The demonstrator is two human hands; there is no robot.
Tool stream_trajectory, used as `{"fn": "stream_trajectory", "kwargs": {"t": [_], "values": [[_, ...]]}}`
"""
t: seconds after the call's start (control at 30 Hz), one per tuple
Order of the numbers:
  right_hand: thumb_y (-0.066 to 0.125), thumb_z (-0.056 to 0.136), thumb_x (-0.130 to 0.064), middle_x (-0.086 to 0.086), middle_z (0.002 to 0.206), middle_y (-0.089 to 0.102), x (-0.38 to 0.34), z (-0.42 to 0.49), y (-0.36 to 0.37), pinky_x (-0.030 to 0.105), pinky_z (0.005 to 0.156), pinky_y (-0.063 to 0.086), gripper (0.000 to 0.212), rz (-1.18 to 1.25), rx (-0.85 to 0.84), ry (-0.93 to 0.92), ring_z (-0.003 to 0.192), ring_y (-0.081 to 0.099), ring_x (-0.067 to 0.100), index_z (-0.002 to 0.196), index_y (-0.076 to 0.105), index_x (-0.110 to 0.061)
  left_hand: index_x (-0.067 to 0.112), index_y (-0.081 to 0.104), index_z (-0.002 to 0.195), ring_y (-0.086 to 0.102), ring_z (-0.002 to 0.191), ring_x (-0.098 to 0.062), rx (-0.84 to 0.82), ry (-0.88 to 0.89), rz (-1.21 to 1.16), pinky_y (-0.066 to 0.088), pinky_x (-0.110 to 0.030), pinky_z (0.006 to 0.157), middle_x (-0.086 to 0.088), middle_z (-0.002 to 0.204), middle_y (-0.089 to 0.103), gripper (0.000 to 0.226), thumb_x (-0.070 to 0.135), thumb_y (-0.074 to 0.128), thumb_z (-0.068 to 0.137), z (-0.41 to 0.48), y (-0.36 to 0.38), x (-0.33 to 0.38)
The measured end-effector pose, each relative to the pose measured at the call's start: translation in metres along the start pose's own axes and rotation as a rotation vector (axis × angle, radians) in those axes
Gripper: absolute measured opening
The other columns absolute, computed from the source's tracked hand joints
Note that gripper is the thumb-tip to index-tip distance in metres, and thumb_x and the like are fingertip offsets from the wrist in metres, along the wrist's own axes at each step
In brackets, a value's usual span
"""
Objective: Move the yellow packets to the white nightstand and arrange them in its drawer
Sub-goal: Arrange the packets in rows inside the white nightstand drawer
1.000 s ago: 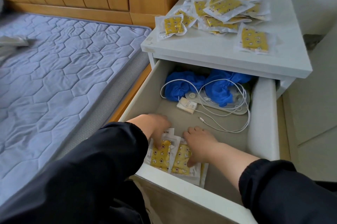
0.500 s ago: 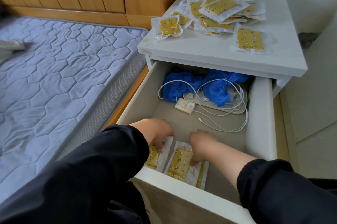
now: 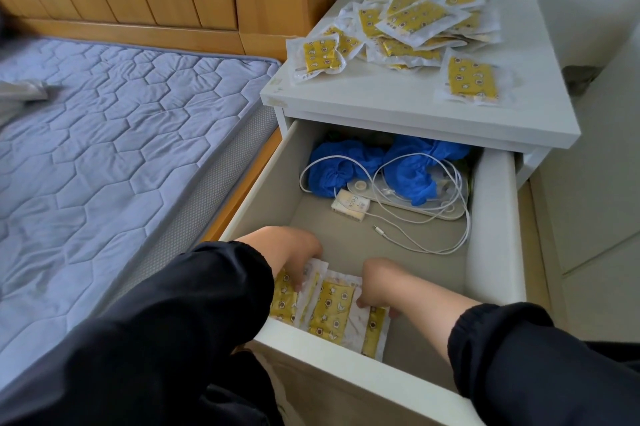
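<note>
Three yellow packets lie side by side on the floor of the open drawer point(image 3: 491, 217), at its front wall. Each long axis runs front to back, with the far ends leaning slightly right.

- Left hand point(image 3: 294, 254): fingers bent down, tips pressing on the left packet point(image 3: 281, 302).
- Right hand point(image 3: 381, 281): fingertips at the seam between the middle packet point(image 3: 332, 309) and the right packet point(image 3: 375, 333). Whether it pinches or only presses cannot be determined.

The packet pile point(image 3: 415, 23) lies on the white nightstand point(image 3: 381, 106), well beyond both hands.
</note>
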State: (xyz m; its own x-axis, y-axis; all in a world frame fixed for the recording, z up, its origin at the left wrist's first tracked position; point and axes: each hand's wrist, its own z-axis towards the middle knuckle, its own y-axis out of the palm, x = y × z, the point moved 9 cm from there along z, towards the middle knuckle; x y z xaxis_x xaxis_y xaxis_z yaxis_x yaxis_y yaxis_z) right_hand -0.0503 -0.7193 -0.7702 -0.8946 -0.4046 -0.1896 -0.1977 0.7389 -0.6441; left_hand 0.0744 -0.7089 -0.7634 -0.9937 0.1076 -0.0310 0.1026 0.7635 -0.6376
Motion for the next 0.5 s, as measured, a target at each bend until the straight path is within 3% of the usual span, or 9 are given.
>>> {"fn": "stream_trajectory", "kwargs": {"t": [0.13,0.23,0.3,0.4,0.5], "values": [[0.062,0.089,-0.006,0.015,0.103,0.062,0.003,0.006,-0.001,0.025,0.047,0.053,0.022,0.265,0.045,0.027,0.078,0.069,0.028,0.11,0.058,-0.002,0.012,0.056,0.125,0.055,0.111,-0.026,-0.003,-0.023,-0.042,0.04,-0.031,0.082,-0.006,0.124,0.058,0.054,0.025,0.078,0.077,-0.003,-0.003,-0.002],[0.057,0.088,0.003,0.008,0.08,0.053,0.004,0.013,-0.002,0.031,0.057,0.057,0.031,0.451,0.054,0.036,0.068,0.065,0.03,0.119,0.056,0.0,0.011,0.056,0.126,0.055,0.112,-0.026,-0.006,-0.044,-0.047,0.041,-0.031,0.082,-0.006,0.124,0.058,0.055,0.025,0.078,0.077,-0.005,-0.004,-0.004],[0.053,0.087,0.008,0.008,0.081,0.05,0.003,0.012,-0.003,0.033,0.055,0.056,0.039,0.521,0.044,0.035,0.066,0.061,0.028,0.125,0.052,-0.002,0.012,0.057,0.125,0.056,0.111,-0.026,-0.016,-0.056,-0.052,0.043,-0.032,0.084,-0.005,0.123,0.059,0.054,0.025,0.079,0.076,-0.004,-0.003,-0.005],[0.071,0.083,-0.011,0.013,0.096,0.058,0.004,0.004,-0.006,0.036,0.066,0.058,0.036,0.442,0.034,0.06,0.083,0.064,0.029,0.112,0.052,-0.004,0.013,0.058,0.124,0.057,0.11,-0.026,-0.03,-0.059,-0.046,0.043,-0.032,0.082,-0.004,0.122,0.061,0.054,0.025,0.079,0.076,-0.005,-0.001,-0.006],[0.069,0.086,-0.033,0.015,0.08,0.061,0.016,0.0,0.007,0.037,0.068,0.055,0.038,0.444,-0.079,0.163,0.073,0.064,0.028,0.086,0.047,-0.002,0.012,0.057,0.126,0.057,0.111,-0.026,-0.032,-0.059,-0.041,0.041,-0.032,0.082,-0.005,0.123,0.06,0.055,0.025,0.078,0.078,-0.005,-0.001,-0.004]]}}
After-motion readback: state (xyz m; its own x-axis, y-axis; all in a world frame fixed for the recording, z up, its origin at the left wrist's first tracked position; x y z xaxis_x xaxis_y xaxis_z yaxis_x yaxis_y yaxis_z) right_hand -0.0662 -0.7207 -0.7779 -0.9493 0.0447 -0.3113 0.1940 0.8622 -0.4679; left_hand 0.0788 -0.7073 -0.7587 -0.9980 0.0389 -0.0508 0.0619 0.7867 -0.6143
